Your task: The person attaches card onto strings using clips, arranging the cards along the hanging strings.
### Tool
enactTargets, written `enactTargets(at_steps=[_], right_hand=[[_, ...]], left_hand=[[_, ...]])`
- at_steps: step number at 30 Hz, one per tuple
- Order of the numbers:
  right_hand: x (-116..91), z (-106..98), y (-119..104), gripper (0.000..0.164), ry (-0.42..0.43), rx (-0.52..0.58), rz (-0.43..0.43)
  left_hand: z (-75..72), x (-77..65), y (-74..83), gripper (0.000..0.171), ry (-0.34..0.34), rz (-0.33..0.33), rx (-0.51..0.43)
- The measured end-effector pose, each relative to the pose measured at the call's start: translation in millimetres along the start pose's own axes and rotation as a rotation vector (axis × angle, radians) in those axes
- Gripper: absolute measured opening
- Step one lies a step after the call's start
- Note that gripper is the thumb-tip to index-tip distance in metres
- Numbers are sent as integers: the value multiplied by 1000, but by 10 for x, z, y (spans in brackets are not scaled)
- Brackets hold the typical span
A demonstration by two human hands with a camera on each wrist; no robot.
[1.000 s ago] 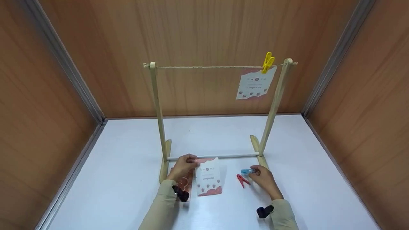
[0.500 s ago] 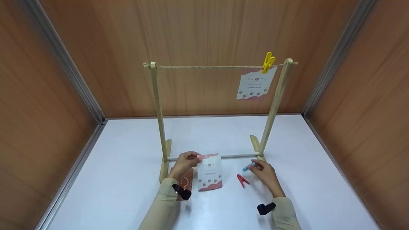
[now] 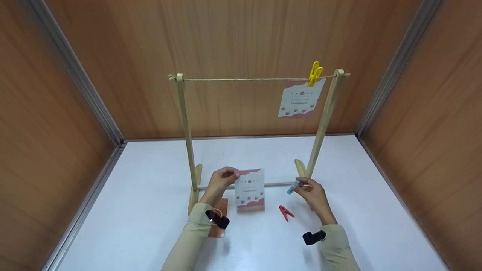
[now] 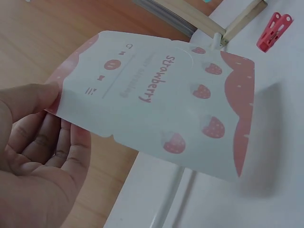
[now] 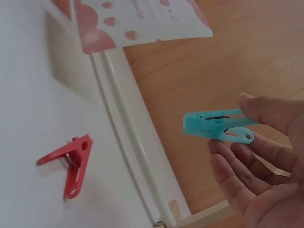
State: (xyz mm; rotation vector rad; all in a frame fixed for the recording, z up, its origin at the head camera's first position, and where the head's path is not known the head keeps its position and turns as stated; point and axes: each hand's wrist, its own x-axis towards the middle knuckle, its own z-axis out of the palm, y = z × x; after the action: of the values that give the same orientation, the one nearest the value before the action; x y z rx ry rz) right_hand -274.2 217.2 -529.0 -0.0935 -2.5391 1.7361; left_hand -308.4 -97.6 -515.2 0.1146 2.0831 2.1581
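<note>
My left hand (image 3: 221, 183) pinches a white and pink strawberry card (image 3: 250, 189) by its upper left corner, thumb on the printed face in the left wrist view. The card is raised off the table, in front of the rack's lower bar. My right hand (image 3: 313, 195) holds a light blue clothespin (image 5: 213, 124) between thumb and fingers, its jaws pointing away from the palm. On the table below lies a red clothespin (image 3: 286, 213). A second strawberry card (image 3: 301, 98) hangs from the string (image 3: 241, 79), held by a yellow clothespin (image 3: 315, 74) near the right post.
A wooden rack stands on the white table (image 3: 150, 173), with a left post (image 3: 185, 131), a right post (image 3: 324, 128) and a pale lower bar (image 3: 280, 184). A reddish card (image 3: 222, 206) lies partly under the left wrist. Wood-grain panels enclose the back and sides.
My left hand has lifted the strawberry card up from the table and slightly right. The right hand has raised the blue clothespin away from the red one and turned it.
</note>
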Motion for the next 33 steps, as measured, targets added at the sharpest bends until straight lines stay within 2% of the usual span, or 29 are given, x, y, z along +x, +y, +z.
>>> enactTargets(at_steps=[7,11,15,23,27,33], right_hand=[[59,-51,-156,47,-18,55,-26],[94,-81,-274,50,-22,26,-46],[129,-112,-416,54,-32,17,-70],[168,-189,-733,53,-63,83,-93],[206,-222,-909,51,-61,106,-144],[244,-265,-1157,50,-61,135,-230]], left_hand=[[65,59,191,27,50,83,-14],[102,94,306,27,84,119,-29],[136,119,440,27,109,135,-42],[213,183,693,28,171,169,-47],[242,204,804,26,195,200,-53],[290,191,977,25,181,278,-67]])
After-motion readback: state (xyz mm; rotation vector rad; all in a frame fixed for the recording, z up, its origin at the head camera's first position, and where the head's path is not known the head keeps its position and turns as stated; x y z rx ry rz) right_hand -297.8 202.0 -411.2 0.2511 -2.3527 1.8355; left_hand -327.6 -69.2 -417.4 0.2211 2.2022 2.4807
